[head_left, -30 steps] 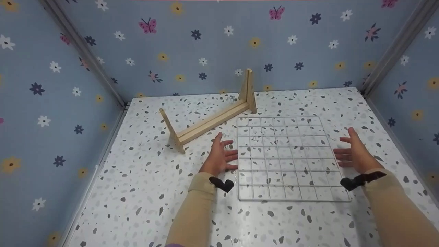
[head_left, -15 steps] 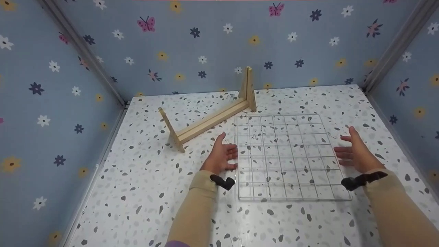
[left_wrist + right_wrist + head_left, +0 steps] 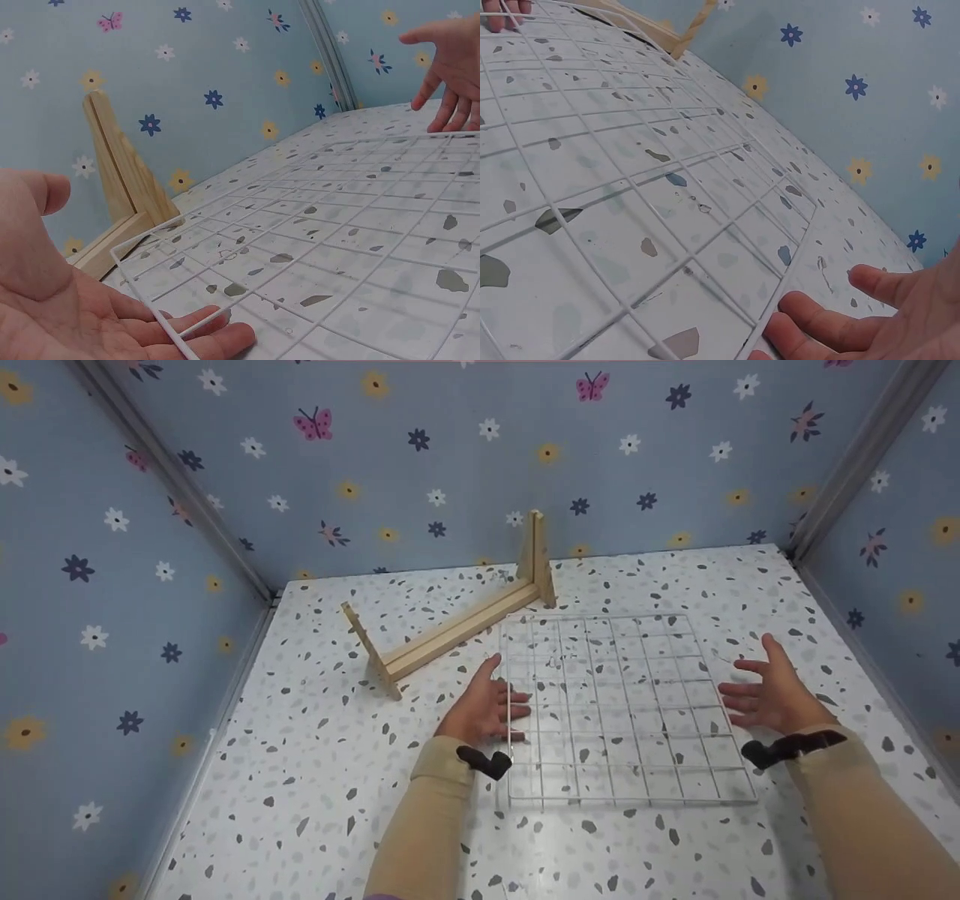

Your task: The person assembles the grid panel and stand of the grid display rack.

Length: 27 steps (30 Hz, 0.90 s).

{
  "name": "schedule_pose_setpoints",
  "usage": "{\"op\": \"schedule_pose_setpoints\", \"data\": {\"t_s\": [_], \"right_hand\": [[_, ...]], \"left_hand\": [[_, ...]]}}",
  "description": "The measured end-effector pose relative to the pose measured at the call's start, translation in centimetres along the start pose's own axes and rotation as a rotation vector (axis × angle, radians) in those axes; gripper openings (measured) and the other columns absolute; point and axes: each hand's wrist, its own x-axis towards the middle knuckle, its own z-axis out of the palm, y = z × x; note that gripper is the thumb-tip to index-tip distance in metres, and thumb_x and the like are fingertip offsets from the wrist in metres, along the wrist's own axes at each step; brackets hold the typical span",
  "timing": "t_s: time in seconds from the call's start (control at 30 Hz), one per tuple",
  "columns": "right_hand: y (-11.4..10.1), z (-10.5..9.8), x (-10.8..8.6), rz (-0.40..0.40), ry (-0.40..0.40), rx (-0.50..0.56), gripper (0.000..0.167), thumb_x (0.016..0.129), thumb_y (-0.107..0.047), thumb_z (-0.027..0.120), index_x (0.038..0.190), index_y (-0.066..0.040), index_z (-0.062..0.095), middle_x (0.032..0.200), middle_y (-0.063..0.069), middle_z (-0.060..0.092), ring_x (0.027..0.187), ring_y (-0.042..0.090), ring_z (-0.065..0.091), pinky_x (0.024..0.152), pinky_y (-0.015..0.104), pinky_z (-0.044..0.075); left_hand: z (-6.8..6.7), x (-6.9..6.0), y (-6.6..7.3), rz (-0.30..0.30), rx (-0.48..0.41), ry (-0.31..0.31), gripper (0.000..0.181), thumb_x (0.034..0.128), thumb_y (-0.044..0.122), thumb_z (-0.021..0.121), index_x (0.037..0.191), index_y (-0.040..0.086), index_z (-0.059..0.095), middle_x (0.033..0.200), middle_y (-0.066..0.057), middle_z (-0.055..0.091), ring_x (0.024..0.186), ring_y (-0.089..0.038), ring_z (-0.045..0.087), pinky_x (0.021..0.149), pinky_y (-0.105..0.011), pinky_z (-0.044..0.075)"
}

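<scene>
A square white wire grid panel (image 3: pixel 634 733) lies level between my two hands, with shadows of its wires on the table beneath. My left hand (image 3: pixel 476 709) is at its left edge, thumb up. In the left wrist view, the straight fingertips (image 3: pixel 225 341) reach under the edge wire. My right hand (image 3: pixel 784 697) stands at the opposite edge, palm inward and fingers extended. Its fingertips (image 3: pixel 791 307) meet the edge wire in the right wrist view. Behind the panel's left side stands a wooden frame (image 3: pixel 461 630), a grooved beam with an upright at each end.
The table (image 3: pixel 300 810) has a white speckled top. Blue flowered panels (image 3: pixel 465 457) rise at its back and sides. A black wrist mount (image 3: pixel 487 763) sits on the left sleeve, and another (image 3: pixel 787 750) is on the right.
My left fingers have slid inward, from beside the panel's left edge to under it. The panel sits slightly further left in the head view, whose camera has also shifted. The wooden frame stays put.
</scene>
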Motion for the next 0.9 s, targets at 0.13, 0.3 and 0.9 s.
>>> {"op": "schedule_pose_setpoints", "data": {"t_s": [0.13,0.3,0.9], "right_hand": [[-0.1,0.0,0.1,0.022,0.01,0.01,0.108,0.086,-0.09,0.023,0.164,-0.021,-0.006,0.167,0.021,0.009,0.151,0.038,0.019,0.116,0.057,0.031],[0.1,-0.1,0.2,0.012,-0.013,0.028,0.094,0.097,-0.075,0.028,0.163,-0.019,-0.011,0.166,0.02,0.014,0.144,0.033,0.033,0.108,0.045,0.041],[0.4,-1.0,0.1,-0.093,-0.078,-0.038,0.094,0.102,0.007,0.049,0.161,-0.025,-0.017,0.099,-0.002,0.074,0.096,0.02,0.073,0.095,0.04,0.056]], "left_hand": [[0.1,0.1,0.2,-0.002,0.01,-0.002,0.109,0.0923,0.076,0.043,0.161,-0.001,0.008,0.151,-0.023,0.044,0.137,-0.038,0.046,0.099,-0.063,0.047],[0.3,0.3,0.1,0.007,-0.002,-0.019,0.103,0.0952,0.071,0.042,0.162,0.003,0.004,0.15,-0.025,0.043,0.136,-0.041,0.046,0.098,-0.066,0.046],[0.0,0.6,0.1,0.058,0.06,-0.033,0.057,0.1055,-0.003,0.035,0.16,0.01,0.026,0.138,-0.014,0.06,0.114,-0.036,0.066,0.09,-0.048,0.058]]}}
